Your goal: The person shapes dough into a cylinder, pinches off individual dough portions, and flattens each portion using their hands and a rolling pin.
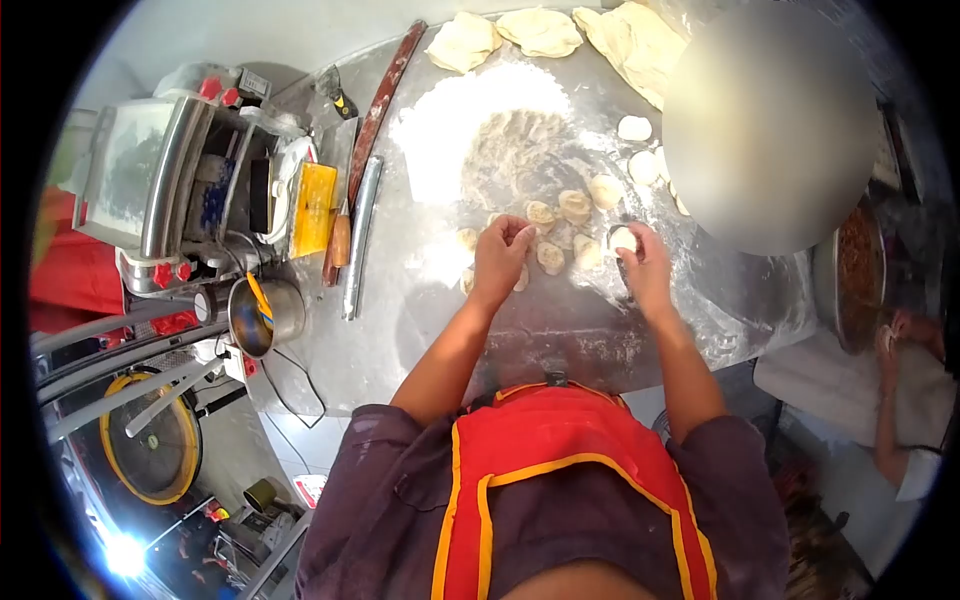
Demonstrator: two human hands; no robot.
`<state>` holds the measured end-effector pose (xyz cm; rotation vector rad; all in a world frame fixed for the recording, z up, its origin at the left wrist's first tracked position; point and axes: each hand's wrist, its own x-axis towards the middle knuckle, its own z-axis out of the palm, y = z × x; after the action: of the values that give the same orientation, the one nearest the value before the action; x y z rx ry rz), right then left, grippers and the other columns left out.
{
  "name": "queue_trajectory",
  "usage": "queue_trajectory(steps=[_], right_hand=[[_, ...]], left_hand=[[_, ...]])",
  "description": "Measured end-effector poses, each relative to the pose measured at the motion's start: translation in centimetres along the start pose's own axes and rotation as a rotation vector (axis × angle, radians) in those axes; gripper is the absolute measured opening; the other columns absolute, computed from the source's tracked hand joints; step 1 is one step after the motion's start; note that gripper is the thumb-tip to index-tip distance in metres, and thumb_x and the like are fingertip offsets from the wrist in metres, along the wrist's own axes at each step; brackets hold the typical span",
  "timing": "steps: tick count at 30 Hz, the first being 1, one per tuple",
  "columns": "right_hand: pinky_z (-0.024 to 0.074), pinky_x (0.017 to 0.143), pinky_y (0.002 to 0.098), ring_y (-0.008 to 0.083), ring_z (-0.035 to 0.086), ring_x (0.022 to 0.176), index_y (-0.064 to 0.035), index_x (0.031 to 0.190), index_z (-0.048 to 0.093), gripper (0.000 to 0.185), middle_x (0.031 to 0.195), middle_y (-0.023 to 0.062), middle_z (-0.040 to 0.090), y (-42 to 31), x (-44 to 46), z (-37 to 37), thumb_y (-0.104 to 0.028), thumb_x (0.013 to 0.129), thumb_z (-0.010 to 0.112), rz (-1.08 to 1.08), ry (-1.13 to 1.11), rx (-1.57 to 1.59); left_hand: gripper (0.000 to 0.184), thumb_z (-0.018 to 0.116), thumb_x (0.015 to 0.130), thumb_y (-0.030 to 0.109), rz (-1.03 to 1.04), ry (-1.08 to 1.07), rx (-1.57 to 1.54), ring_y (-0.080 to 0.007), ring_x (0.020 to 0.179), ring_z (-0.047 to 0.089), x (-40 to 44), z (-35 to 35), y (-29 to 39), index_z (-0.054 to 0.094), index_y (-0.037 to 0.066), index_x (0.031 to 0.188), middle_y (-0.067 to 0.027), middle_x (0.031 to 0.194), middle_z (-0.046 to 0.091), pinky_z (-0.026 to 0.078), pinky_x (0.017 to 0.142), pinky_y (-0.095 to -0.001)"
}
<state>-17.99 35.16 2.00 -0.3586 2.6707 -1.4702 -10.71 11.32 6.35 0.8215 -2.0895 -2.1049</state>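
My right hand (pixel 648 268) is closed on a pale round dough piece (pixel 623 240), held at its fingertips over the floured metal table. My left hand (pixel 500 260) is curled with thumb and fingers together at the left side of the small dough pieces; its fingers hide whatever they may hold. Between and beyond my hands lie several flour-dusted dough pieces (pixel 575 207). Smoother white dough balls (pixel 634 128) lie farther right. A heap of white flour (pixel 440 130) spreads beyond my left hand.
Large dough slabs (pixel 540 32) line the table's far edge. Leftward lie a long brown stick (pixel 390 95), a metal rod (pixel 363 240), a wooden-handled tool (pixel 342 240) and a yellow scraper (pixel 314 210). A machine (pixel 165 180) and a metal pot (pixel 265 315) stand beyond. Another person's hand (pixel 887 345) is near a filling bowl (pixel 860 265).
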Motion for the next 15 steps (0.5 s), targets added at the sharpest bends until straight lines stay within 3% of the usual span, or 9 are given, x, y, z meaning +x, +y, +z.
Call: queue_trajectory(steps=[2, 6, 9, 12, 15], right_hand=[[0.0442, 0.091, 0.0391, 0.0306, 0.056, 0.098, -0.0044, 0.112, 0.059, 0.04, 0.108, 0.0123, 0.061, 0.1, -0.1, 0.0, 0.0, 0.075, 0.072, -0.231, -0.03, -0.308], [0.0397, 0.099, 0.0428, 0.0368, 0.048, 0.116, -0.0048, 0.119, 0.057, 0.045, 0.127, 0.0173, 0.051, -5.8, 1.8, 1.4, 0.0, 0.075, 0.068, -0.253, -0.07, -0.305], [0.0402, 0.1, 0.0429, 0.0394, 0.047, 0.117, -0.004, 0.121, 0.056, 0.043, 0.128, 0.0173, 0.051, -6.5, 3.8, 5.2, -0.002, 0.079, 0.064, -0.432, -0.331, -0.164], [0.0417, 0.099, 0.0425, 0.0393, 0.049, 0.116, -0.0033, 0.121, 0.056, 0.04, 0.123, 0.0179, 0.055, -7.4, 3.4, 7.7, -0.004, 0.082, 0.06, -0.458, -0.374, -0.401], [0.043, 0.097, 0.042, 0.0373, 0.05, 0.116, -0.0037, 0.121, 0.056, 0.041, 0.123, 0.0175, 0.055, -7.3, 4.9, 8.3, -0.006, 0.08, 0.064, -0.367, -0.452, -0.367]], left_hand=[[0.013, 0.064, 0.09, 0.012, -0.001, 0.022, 0.0, -0.0079, 0.066, 0.056, 0.1, -0.5, 0.4, 0.062, 0.0, 0.093, -0.002, 0.077, 0.062, 0.046, 0.061, -0.0221], [0.013, 0.063, 0.091, 0.012, 0.027, 0.124, -0.055, -0.0081, 0.066, 0.055, 0.1, -1.5, -0.2, 0.062, 0.0, 0.094, -0.002, 0.078, 0.062, 0.046, 0.06, -0.0219], [0.013, 0.062, 0.091, 0.012, 0.029, 0.173, -0.092, -0.008, 0.064, 0.055, 0.1, -1.6, -0.3, 0.063, -0.001, 0.095, -0.0024, 0.078, 0.062, 0.046, 0.059, -0.0219], [0.014, 0.062, 0.091, 0.011, -0.003, 0.184, -0.09, -0.008, 0.063, 0.054, -0.4, -2.3, 0.1, 0.064, -0.001, 0.096, -0.0029, 0.076, 0.062, 0.045, 0.057, -0.0221], [0.015, 0.062, 0.091, 0.011, -0.038, 0.236, -0.057, -0.0082, 0.06, 0.053, -0.6, -4.1, -0.2, 0.064, -0.003, 0.095, -0.0032, 0.072, 0.062, 0.044, 0.056, -0.0224]])
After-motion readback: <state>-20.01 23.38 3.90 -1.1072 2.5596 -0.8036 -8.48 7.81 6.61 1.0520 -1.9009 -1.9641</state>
